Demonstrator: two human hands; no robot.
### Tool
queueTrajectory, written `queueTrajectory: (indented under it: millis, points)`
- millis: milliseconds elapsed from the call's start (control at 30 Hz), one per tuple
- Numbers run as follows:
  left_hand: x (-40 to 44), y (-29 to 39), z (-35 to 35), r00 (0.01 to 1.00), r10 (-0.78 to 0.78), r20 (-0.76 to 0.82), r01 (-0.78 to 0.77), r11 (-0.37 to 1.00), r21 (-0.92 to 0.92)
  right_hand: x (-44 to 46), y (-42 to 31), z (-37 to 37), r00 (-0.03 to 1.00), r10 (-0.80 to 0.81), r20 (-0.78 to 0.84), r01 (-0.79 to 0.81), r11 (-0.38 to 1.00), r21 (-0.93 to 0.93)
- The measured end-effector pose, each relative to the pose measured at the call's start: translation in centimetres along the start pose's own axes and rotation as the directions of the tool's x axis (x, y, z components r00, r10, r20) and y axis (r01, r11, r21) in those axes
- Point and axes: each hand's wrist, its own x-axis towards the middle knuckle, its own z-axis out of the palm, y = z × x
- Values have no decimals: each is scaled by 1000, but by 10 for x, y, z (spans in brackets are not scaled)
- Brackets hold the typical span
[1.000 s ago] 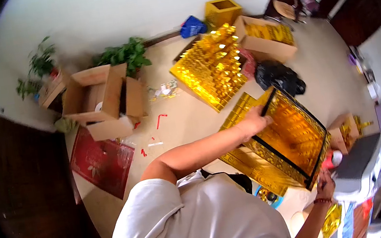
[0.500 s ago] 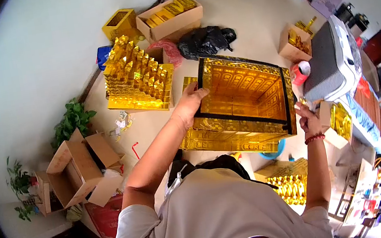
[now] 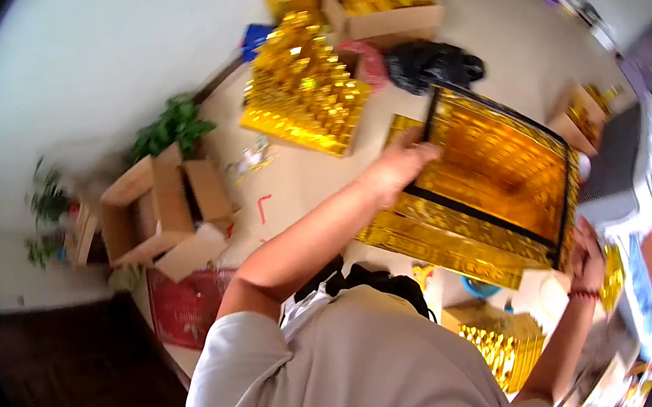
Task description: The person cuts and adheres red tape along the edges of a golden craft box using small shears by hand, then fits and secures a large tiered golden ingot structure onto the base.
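A large open-topped gold box (image 3: 451,223) with black-taped rims is tilted in front of my body. My left hand (image 3: 406,164) is closed over its left rim, with the thumb side near the opening. At the lower right corner, my right hand (image 3: 586,256), with a red bead bracelet on the wrist, is against the box's outer side; motion blur and the box partly hide its fingers. The box's patterned gold interior shows nothing lying in it. Beyond my left hand stands a gold stack of pointed folded pieces (image 3: 305,89).
A carton of gold pieces (image 3: 391,21) and a black plastic bag (image 3: 432,65) lie at the back. Opened cardboard boxes (image 3: 146,213) and plants (image 3: 171,128) line the left wall. Another gold spiky piece (image 3: 504,349) sits near my right forearm. A bed (image 3: 628,167) is at right.
My view has turned left, so the room appears shifted right. The gold box and both hands sit further right and lower in view. My right hand is now closer against the box's corner.
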Motion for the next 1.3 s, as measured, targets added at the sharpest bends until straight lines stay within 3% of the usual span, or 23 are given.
queueTrajectory:
  millis: [200,300,500,600,667,767,933,1100,1200,1300]
  points:
    - [-38,30,-11,999,-32,18,33,997,-74,-14,-22,28,995,-67,70,64,997,44]
    - [-65,50,-20,999,-14,35,18,995,-103,-19,-33,31,980,-116,160,109,993,53]
    - [-127,74,-68,996,78,39,-74,993,-94,-55,-76,70,967,-189,174,177,981,81]
    - [-179,90,-91,986,121,-116,-131,988,-80,-97,-111,106,919,-252,304,230,967,106]
    - [-226,98,-83,972,164,-168,-174,984,-46,-110,-119,103,853,-308,421,285,951,118]
    - [-306,112,-84,966,193,-170,-196,981,2,-152,-139,120,811,-364,459,336,931,144]
    - [-395,107,-44,880,314,-355,-325,945,31,-166,-181,129,613,-381,692,423,898,121]
    - [-452,97,-60,696,364,-620,-426,903,51,-184,-202,230,497,-344,797,393,908,148]
    - [-473,93,-70,543,349,-764,-419,901,114,-179,-203,306,319,-257,912,291,943,164]
    - [-484,82,-84,432,304,-849,-474,877,73,-186,-196,383,192,-227,955,362,920,146]
